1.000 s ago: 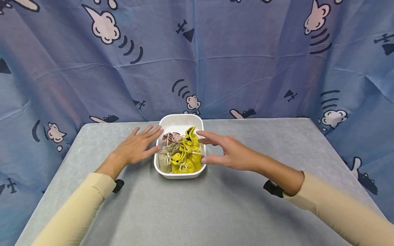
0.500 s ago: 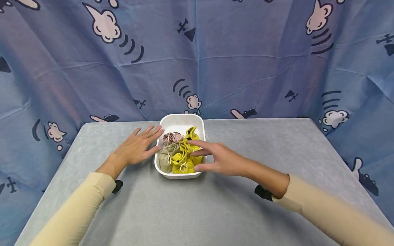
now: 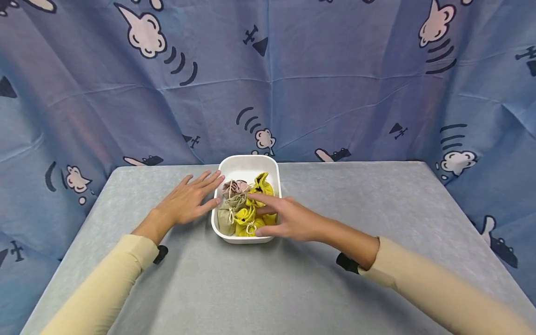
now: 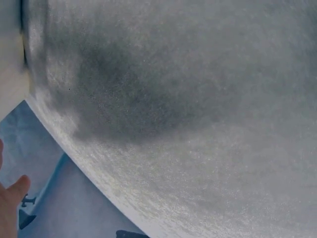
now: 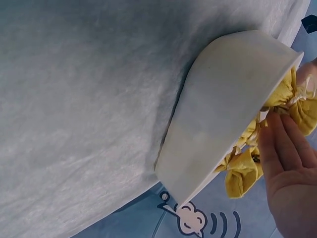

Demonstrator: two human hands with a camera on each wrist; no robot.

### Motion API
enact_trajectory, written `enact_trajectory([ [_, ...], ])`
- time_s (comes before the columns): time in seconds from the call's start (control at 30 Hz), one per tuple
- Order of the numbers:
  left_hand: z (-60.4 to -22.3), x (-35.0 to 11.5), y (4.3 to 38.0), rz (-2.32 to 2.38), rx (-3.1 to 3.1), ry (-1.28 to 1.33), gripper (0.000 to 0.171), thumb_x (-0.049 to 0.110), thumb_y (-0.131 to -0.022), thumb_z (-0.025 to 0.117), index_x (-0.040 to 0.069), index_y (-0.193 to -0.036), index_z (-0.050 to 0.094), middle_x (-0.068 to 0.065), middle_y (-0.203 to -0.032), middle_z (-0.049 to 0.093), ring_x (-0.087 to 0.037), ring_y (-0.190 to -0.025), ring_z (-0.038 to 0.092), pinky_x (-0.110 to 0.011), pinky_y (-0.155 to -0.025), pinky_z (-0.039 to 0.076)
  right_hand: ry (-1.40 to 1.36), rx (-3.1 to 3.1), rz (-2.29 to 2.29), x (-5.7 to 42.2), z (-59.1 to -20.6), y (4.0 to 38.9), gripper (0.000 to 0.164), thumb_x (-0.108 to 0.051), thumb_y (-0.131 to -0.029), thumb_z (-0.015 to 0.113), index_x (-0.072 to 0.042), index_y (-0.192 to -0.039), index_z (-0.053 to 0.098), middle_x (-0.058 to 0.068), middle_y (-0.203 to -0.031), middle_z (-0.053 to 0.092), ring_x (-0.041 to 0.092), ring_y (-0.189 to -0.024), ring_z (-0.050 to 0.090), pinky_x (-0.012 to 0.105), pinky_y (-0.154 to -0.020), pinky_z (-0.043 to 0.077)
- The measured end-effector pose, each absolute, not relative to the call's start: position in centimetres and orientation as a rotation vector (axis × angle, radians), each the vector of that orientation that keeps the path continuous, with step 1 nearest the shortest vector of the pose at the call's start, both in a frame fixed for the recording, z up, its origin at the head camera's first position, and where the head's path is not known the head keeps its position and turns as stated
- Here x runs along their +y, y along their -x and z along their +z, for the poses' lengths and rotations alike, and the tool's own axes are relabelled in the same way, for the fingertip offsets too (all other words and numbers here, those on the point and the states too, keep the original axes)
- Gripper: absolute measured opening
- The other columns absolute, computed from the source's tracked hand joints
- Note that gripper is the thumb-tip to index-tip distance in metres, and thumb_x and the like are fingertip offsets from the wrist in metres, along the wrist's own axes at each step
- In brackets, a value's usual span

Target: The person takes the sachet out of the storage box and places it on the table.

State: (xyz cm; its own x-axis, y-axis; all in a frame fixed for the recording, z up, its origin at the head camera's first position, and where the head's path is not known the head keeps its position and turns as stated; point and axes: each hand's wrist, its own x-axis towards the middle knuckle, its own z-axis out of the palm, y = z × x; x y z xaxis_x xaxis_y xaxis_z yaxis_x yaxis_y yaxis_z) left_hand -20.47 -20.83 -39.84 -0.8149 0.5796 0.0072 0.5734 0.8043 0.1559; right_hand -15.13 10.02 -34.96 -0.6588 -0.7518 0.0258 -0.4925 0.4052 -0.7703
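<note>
A white tub (image 3: 249, 168) holds several small drawstring bags: a pink one (image 3: 236, 187) farther back, an olive-beige one (image 3: 226, 222) at the left, and yellow ones (image 3: 263, 183) at the right and front. Beside the tub's left rim, my left hand (image 3: 180, 204) has its fingers spread, the tips at the rim. My right hand (image 3: 289, 218) reaches over the right rim above the yellow bags, thumb apart from the fingers. In the right wrist view, its fingertips are close to the neck of a yellow bag (image 5: 304, 114); whether they touch it is unclear.
The tub stands toward the back of a grey table (image 3: 268, 288). Behind the table hangs a blue patterned curtain (image 3: 326, 93). In the right wrist view, the tub's side wall (image 5: 218, 109) rises between the tabletop and the bags.
My right hand has moved left from beside the tub's right rim to over the yellow bags. The left hand stays at the left rim, and the bags have not visibly moved.
</note>
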Motion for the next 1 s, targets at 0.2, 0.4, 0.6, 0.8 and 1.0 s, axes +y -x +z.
enact_trajectory([
  [0.2,-39.9,-20.8,20.4,0.242,2.946,-0.938,0.069,0.056,-0.103,0.036,0.019,-0.160,0.023,-0.001,-0.165,0.020,-0.028,-0.151,0.018,-0.063,-0.116,0.017,1.080,2.351,-1.099,9.0,-35.4,15.4,0.080,-0.020,-0.086,0.080,-0.012,-0.154,0.038,0.011,-0.137,0.060,0.016,-0.119,0.063,0.040,-0.107,0.043],
  [0.4,-40.0,-20.9,20.5,0.243,2.944,-0.939,0.070,0.057,-0.103,0.036,0.019,-0.160,0.024,-0.002,-0.165,0.020,-0.028,-0.151,0.019,-0.063,-0.115,0.017,1.083,2.391,-1.053,8.2,-35.4,15.6,0.082,-0.019,-0.085,0.081,-0.015,-0.154,0.037,0.011,-0.127,0.067,0.018,-0.117,0.063,0.043,-0.105,0.045],
  [0.6,-39.8,-20.9,20.5,0.246,2.941,-0.944,0.068,0.054,-0.104,0.038,0.018,-0.160,0.024,-0.003,-0.165,0.020,-0.029,-0.151,0.019,-0.063,-0.115,0.017,1.099,2.431,-1.051,7.5,-35.7,15.7,0.078,-0.012,-0.084,0.081,-0.014,-0.151,0.042,0.008,-0.118,0.070,0.015,-0.104,0.066,0.038,-0.094,0.051],
  [0.8,-39.7,-20.8,20.4,0.249,2.943,-0.941,0.068,0.053,-0.104,0.038,0.018,-0.160,0.025,-0.003,-0.165,0.021,-0.029,-0.151,0.019,-0.063,-0.116,0.017,1.081,2.477,-1.050,7.1,-35.9,15.6,0.070,-0.008,-0.085,0.078,-0.014,-0.148,0.046,0.005,-0.109,0.073,0.012,-0.099,0.067,0.035,-0.087,0.052],
  [1.0,-39.8,-20.8,20.4,0.242,2.942,-0.935,0.068,0.053,-0.104,0.038,0.018,-0.160,0.024,-0.003,-0.165,0.021,-0.028,-0.151,0.019,-0.063,-0.115,0.017,1.059,2.481,-1.086,6.9,-36.0,15.5,0.068,-0.006,-0.084,0.078,-0.013,-0.145,0.049,0.006,-0.107,0.074,0.011,-0.100,0.067,0.035,-0.087,0.052],
])
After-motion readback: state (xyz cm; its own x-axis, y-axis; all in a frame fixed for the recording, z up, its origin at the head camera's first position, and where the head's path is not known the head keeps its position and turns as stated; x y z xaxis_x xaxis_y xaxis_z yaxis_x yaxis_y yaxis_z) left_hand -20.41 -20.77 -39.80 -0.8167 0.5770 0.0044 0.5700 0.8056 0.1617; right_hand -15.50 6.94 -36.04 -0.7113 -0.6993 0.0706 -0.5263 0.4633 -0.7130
